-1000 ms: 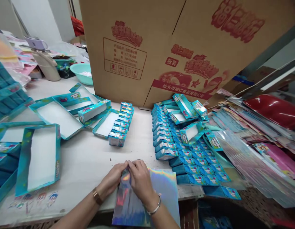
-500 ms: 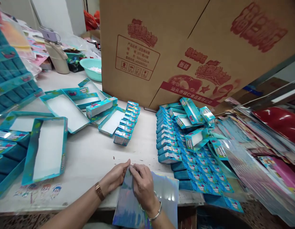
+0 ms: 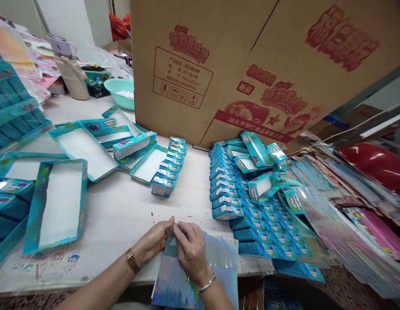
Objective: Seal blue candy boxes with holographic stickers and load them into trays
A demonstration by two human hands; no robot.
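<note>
A shiny, rainbow-tinted holographic sheet (image 3: pixel 221 256), seemingly with more layers beneath it, lies at the table's front edge and hangs partly over it. My left hand (image 3: pixel 157 241) pinches its top left corner between thumb and fingers. Right beside it, my right hand (image 3: pixel 192 252) is closed at the same corner, fingers bent and the palm over the sheet. The fingertips of both hands nearly meet, and what lies exactly between them is partly hidden. Ahead stands a short row of small blue boxes (image 3: pixel 163 185). To the right is a larger block of similar boxes (image 3: pixel 226 211).
Open blue trays (image 3: pixel 85 148) with white bottoms lie across the left side. A large brown carton (image 3: pixel 232 47) stands at the back. Stacked printed sheets (image 3: pixel 329 172) and a clear ribbed plastic piece (image 3: pixel 335 241) are at the right. A green bowl (image 3: pixel 122 101) sits behind.
The view has shifted slightly, so the scene sits a little further left. Both hands stay at the sheet's corner, with the right fingers slightly shifted.
</note>
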